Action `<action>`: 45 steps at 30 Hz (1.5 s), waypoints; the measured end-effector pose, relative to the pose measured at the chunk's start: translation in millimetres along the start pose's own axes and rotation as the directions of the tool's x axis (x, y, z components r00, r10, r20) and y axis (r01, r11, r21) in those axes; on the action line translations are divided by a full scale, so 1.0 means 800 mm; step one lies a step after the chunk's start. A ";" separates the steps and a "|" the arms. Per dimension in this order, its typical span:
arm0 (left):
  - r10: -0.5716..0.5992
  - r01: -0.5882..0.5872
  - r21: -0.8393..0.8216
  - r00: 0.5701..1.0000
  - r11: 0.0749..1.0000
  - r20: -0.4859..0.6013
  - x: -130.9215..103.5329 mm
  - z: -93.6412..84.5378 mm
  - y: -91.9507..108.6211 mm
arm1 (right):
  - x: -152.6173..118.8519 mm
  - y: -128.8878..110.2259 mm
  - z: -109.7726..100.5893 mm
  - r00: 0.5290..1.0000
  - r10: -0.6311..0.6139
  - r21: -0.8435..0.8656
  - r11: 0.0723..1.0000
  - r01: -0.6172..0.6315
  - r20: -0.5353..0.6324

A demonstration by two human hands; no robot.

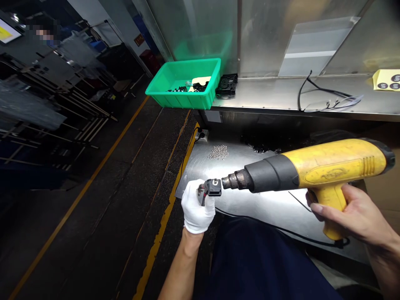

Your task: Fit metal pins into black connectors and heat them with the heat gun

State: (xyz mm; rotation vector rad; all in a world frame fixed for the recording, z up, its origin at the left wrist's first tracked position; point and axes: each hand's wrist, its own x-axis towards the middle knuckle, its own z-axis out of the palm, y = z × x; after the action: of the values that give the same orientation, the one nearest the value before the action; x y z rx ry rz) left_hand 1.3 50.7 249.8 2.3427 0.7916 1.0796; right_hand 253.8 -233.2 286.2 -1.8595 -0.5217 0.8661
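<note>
My left hand [195,208], in a white glove, is closed around a small black plastic part [214,191] with a round metal fitting on its top. A bit of red shows between the fingers. Bare, my right hand [353,212] wraps the handle of a yellow heat gun [337,164] with a dark nozzle. The nozzle's tip points left and sits just beside the black part; whether they touch I cannot tell. Beyond my left hand, a patch of small shiny metal pieces [218,152] lies on the metal table [193,168].
A green bin [184,100] with dark parts inside stands on the shelf, a black part [227,84] beside it. Cables [328,89] and a sticker sheet [386,80] lie farther right. The gun's black cord [265,223] crosses the table's front. A person [46,35] is in the background.
</note>
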 end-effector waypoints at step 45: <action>0.048 -0.048 0.029 0.999 0.998 0.008 -0.002 0.003 0.004 | 0.006 0.027 -0.008 0.997 0.065 0.089 0.994 -0.060 -0.050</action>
State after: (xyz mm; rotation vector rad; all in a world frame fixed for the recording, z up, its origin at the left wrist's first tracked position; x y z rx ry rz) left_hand 2.9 46.7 249.5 2.3995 0.7570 1.0856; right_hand 261.3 -243.5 266.7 -1.8218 -0.3888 0.8650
